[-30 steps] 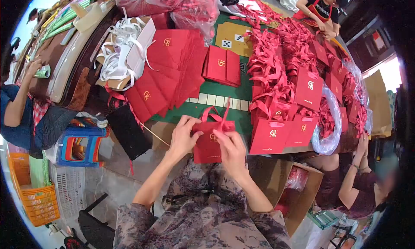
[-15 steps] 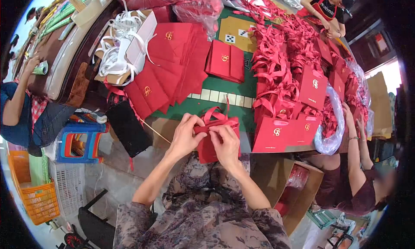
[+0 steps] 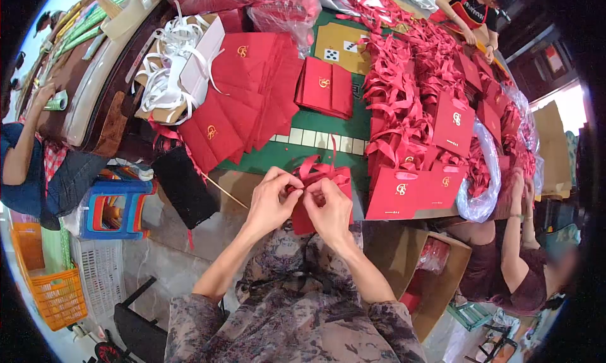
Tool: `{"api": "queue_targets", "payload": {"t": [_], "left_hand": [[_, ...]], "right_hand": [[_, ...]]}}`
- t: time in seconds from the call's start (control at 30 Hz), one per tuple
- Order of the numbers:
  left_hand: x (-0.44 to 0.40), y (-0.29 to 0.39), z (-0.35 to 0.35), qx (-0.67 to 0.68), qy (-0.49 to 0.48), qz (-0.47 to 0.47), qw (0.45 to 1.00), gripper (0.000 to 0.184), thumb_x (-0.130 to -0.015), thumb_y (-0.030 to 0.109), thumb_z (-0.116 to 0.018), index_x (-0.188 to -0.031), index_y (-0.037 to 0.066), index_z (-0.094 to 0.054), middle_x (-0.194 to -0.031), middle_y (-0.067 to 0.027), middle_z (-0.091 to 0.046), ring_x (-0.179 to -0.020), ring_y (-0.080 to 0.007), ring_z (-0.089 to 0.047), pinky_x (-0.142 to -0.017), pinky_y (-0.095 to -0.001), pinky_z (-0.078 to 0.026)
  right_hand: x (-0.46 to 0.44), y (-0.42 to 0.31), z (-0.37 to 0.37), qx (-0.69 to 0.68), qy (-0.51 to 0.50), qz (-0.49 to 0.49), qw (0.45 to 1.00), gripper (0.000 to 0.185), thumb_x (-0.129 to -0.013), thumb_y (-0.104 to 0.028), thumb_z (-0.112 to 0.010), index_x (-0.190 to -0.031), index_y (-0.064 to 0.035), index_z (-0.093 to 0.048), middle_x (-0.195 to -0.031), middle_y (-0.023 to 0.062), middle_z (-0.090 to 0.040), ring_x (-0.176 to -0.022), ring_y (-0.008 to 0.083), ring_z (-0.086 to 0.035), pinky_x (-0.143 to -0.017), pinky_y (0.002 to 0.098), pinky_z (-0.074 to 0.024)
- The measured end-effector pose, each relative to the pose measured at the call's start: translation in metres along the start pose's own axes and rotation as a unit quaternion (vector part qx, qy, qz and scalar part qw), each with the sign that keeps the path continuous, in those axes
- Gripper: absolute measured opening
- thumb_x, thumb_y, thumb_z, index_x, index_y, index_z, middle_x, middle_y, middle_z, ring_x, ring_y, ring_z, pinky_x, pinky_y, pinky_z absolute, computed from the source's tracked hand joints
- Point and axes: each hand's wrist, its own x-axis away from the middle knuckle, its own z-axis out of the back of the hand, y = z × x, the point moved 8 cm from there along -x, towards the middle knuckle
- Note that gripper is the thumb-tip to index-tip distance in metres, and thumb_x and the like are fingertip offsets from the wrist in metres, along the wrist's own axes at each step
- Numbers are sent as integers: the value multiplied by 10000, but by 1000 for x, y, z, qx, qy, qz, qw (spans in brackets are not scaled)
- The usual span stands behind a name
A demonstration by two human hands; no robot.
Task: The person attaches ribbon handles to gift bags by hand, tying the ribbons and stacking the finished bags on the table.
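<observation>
While both bare hands meet over the lap, a small red bag (image 3: 302, 219) hangs between and just below their fingertips, close to the near edge of the green-topped table (image 3: 252, 163). The left hand (image 3: 268, 205) pinches near the bag's top with thumb and forefinger. The right hand (image 3: 333, 216) has its thumb and forefinger pressed together beside them; whether ribbon or paper lies in that pinch is too small to tell. A loose red ribbon (image 3: 309, 167) loops up just beyond the fingertips.

The bag looks light and made of stiff paper, likely to crease or dent if squeezed hard, while the ribbon seems soft, limp and perhaps slippery. The top rim looks the best place to steady it, with a light fingertip pinch for the ribbon.

Beyond the fingers lie a row of white tiles (image 3: 319, 140) and a stack of red bags (image 3: 324, 88). Past the left fingers, flat red bags (image 3: 243, 85) fan out next to a box of white ribbons (image 3: 170, 66). To the right of the right fingers, bags with ribbon handles (image 3: 392, 193) crowd the table.
</observation>
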Motion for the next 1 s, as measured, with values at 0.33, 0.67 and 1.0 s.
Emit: {"api": "queue_targets", "payload": {"t": [0.33,0.67,1.0], "left_hand": [[2,-9,-2,36,17,-20,999,98,-872,81,-692,-967,56,-687,-948,-92,-596,-838,-210,-641,-727,-310,-522],[2,1,-8,41,7,-56,998,91,-874,64,-663,-963,48,-656,-869,-114,-611,-838,-287,-634,-727,-372,-500],[-1,28,2,-14,18,-162,987,88,-844,78,-696,-932,74,-691,-863,-101,-597,-833,-277,-616,-729,-358,-502]], "right_hand": [[9,15,3,-121,-58,-45,990,109,-894,-36,-684,-994,7,-690,-902,59,-712,-820,96,-648,-754,259,-523],[1,-5,17,-8,-18,46,999,140,-820,9,-737,-923,2,-642,-908,62,-589,-764,144,-604,-670,269,-511],[-40,4,16,-13,-242,41,969,187,-902,-186,-660,-965,-13,-690,-896,141,-688,-844,297,-662,-772,378,-513]]}}
